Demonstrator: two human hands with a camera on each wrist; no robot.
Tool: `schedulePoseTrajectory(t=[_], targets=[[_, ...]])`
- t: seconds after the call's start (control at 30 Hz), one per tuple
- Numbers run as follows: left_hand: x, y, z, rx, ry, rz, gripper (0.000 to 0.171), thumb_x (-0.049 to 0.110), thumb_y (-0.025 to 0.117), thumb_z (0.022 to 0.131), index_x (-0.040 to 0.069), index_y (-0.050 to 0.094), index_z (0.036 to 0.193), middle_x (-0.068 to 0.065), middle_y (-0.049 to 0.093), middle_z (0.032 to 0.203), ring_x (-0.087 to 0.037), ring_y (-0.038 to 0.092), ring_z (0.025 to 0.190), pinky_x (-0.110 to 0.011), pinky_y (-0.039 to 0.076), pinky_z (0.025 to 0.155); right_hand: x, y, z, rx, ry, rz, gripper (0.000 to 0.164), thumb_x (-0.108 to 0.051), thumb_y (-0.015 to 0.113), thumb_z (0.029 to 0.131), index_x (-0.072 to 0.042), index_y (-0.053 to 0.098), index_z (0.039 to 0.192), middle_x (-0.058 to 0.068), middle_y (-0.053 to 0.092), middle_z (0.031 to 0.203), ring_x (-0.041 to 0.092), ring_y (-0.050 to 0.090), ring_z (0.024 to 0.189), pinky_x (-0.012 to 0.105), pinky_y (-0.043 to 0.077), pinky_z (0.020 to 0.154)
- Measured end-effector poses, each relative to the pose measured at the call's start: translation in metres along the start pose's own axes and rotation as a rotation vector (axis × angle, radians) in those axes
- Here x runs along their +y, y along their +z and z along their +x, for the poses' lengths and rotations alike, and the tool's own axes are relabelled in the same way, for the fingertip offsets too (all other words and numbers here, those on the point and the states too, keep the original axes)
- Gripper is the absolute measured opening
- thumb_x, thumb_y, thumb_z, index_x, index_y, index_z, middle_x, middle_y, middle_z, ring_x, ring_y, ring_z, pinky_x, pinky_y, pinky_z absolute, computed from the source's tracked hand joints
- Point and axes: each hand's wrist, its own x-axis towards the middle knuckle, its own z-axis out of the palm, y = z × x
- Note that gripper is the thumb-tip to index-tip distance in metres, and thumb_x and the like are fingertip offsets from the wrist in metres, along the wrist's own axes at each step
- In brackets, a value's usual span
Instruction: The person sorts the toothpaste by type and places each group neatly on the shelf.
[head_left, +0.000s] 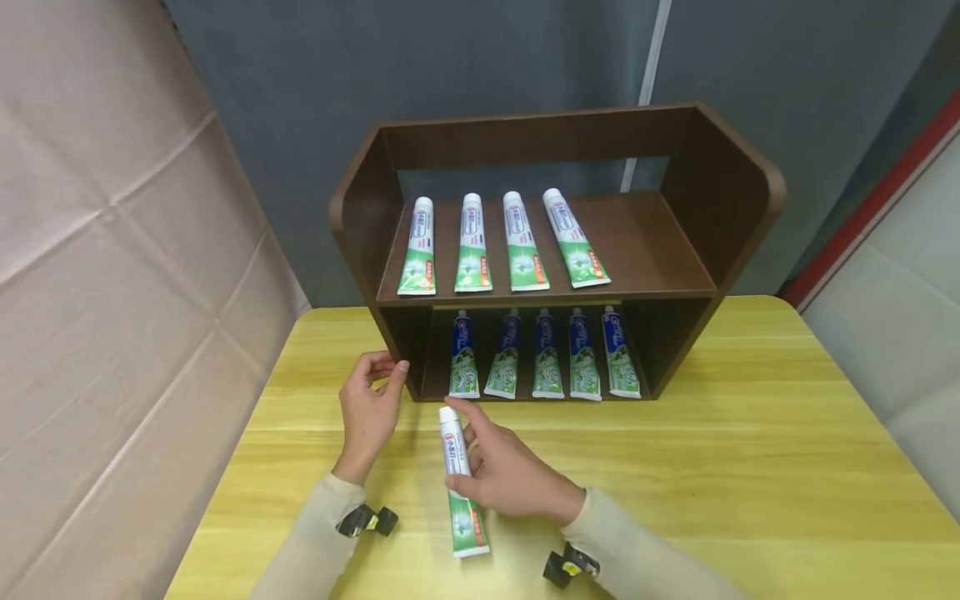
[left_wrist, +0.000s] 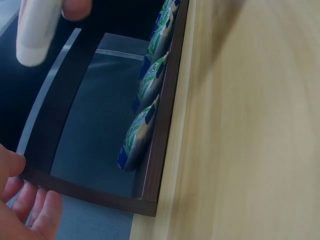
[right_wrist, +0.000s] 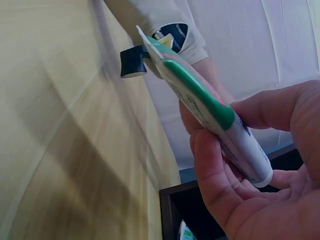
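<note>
A white and green toothpaste tube (head_left: 457,467) is held in my right hand (head_left: 510,471), above the table in front of the shelf. In the right wrist view the thumb and fingers pinch the tube (right_wrist: 245,150) around its white half, cap end toward the palm. My left hand (head_left: 371,408) grips the left side panel of the dark brown shelf (head_left: 540,142), thumb and fingers on opposite faces of the panel edge (left_wrist: 90,194). On the upper board lie several white and green tubes (head_left: 472,242). Several blue and green tubes (head_left: 547,354) lie in a row below.
The shelf stands on a yellow wood-grain table (head_left: 712,467) against a dark grey partition (head_left: 510,50). Pale cloth (head_left: 112,250) hangs at the left, and a white panel with a red strip (head_left: 885,192) is on the right.
</note>
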Motion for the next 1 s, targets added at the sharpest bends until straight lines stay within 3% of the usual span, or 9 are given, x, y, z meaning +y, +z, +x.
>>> schedulePoseTrajectory(t=[0.6,1.0], targets=[[0.000,0.000,0.001,0.007,-0.006,-0.013,0.026,0.023,0.076,0.100,0.005,0.068,0.117,-0.010,0.071,0.106,-0.021,0.070,0.099,-0.012,0.058,0.079,-0.016,-0.025,-0.025,0.037,-0.029,-0.005,0.099,-0.007,0.080,0.092,-0.033,0.021,0.167,0.013,0.059,0.117,0.016,0.067,0.084,0.031,0.064,0.072],[0.002,0.001,0.000,0.009,-0.015,-0.021,0.026,0.023,0.076,0.100,0.005,0.068,0.117,-0.009,0.072,0.106,-0.020,0.070,0.099,-0.012,0.058,0.080,-0.019,-0.043,-0.038,0.066,-0.080,0.029,0.094,-0.002,0.076,0.093,-0.028,0.023,0.167,0.017,0.054,0.120,0.014,0.065,0.078,0.027,0.061,0.069]])
